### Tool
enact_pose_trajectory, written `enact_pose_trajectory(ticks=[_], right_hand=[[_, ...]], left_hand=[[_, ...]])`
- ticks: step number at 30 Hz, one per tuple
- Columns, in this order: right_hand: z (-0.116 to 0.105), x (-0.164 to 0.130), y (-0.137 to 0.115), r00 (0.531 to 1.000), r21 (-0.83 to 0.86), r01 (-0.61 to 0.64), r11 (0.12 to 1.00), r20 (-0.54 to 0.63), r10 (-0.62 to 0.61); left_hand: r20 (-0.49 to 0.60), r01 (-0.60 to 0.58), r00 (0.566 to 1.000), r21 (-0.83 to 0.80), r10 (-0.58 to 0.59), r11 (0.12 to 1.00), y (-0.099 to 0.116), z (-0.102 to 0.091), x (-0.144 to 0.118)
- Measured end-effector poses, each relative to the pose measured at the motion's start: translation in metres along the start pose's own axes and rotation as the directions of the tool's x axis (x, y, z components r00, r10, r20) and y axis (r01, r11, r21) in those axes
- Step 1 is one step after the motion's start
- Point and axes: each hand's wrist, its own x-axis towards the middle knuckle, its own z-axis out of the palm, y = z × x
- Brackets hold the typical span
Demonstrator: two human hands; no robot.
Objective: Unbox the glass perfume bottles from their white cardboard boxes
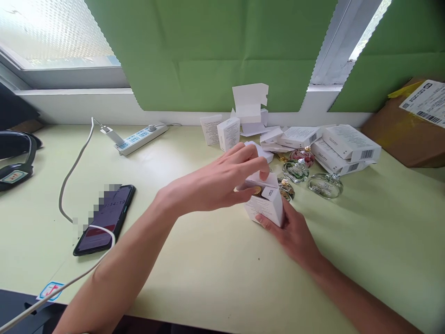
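Wht box w/ sm. txt, tilted, top open, gold cap inside.

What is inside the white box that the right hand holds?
At the opening of the white box, a gold-coloured piece shows beside the left hand. Anything lower is covered by the box's walls.

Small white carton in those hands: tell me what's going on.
A person's right hand holds the small white carton, its top open. The left hand is at the opening, close to a gold-coloured piece inside. Glass bottles and printed white boxes are on the table beyond.
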Motion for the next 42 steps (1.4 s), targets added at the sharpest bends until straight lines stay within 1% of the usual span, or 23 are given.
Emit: enact_pose_trajectory(ticks=[5, 7, 11, 15, 18, 22, 24, 26, 30, 34, 37, 42], right_hand=[[0.0, 0.0, 0.0, 1.0, -0.005, 0.022, 1.0, 0.001, -0.022], [0.0, 0.0, 0.0, 0.999, -0.003, 0.032, 0.999, -0.001, -0.032], [0.0, 0.0, 0.001, 1.0, -0.019, 0.015, 1.0, 0.007, -0.014], [0.001, -0.001, 0.001, 0.999, -0.044, 0.034, 0.998, -0.008, -0.034], [0.001, -0.001, 0.001, 0.999, -0.045, 0.046, 0.998, -0.006, -0.046], [0.0, 0.0, 0.0, 1.0, -0.062, 0.03, 0.998, -0.001, -0.03], [0.0, 0.0, 0.0, 0.999, -0.049, 0.033, 0.998, -0.003, -0.033], [-0.001, 0.001, 0.0, 0.999, -0.007, 0.042, 0.999, 0.013, -0.041], [-0.001, 0.002, -0.001, 0.996, 0.103, 0.029, 0.994, 0.078, -0.037], [-0.002, 0.001, -0.003, 0.989, 0.166, -0.02, 0.986, 0.148, -0.005], [-0.001, 0.0, -0.005, 0.978, 0.218, -0.073, 0.973, 0.208, 0.026], [0.0, 0.001, -0.006, 0.962, 0.285, -0.119, 0.951, 0.268, 0.04]], left_hand=[[-0.028, 0.017, 0.999, -0.006, -0.017, 1.0, 0.0, 0.007, 0.005], [-0.027, 0.013, 1.0, -0.024, -0.014, 1.0, -0.003, 0.007, 0.005], [-0.017, -0.011, 1.0, -0.055, 0.01, 0.998, -0.008, 0.006, 0.003], [-0.035, -0.029, 0.999, -0.07, 0.027, 0.997, -0.012, 0.006, 0.003], [-0.055, -0.02, 0.998, -0.086, 0.015, 0.996, -0.01, 0.01, 0.005], [-0.099, 0.004, 0.995, -0.072, -0.011, 0.997, -0.003, 0.017, 0.01], [-0.1, 0.006, 0.995, -0.059, -0.012, 0.998, -0.003, 0.018, 0.01], [-0.077, -0.002, 0.997, -0.047, -0.002, 0.999, -0.006, 0.017, 0.009], [0.021, -0.026, 0.999, -0.043, 0.027, 0.999, -0.018, 0.012, 0.006], [0.059, -0.033, 0.998, -0.044, 0.036, 0.998, -0.027, 0.015, 0.006], [0.101, -0.001, 0.995, -0.063, 0.007, 0.998, -0.032, 0.018, 0.007], [0.189, 0.101, 0.979, -0.114, -0.078, 0.988, -0.038, 0.019, 0.008]])
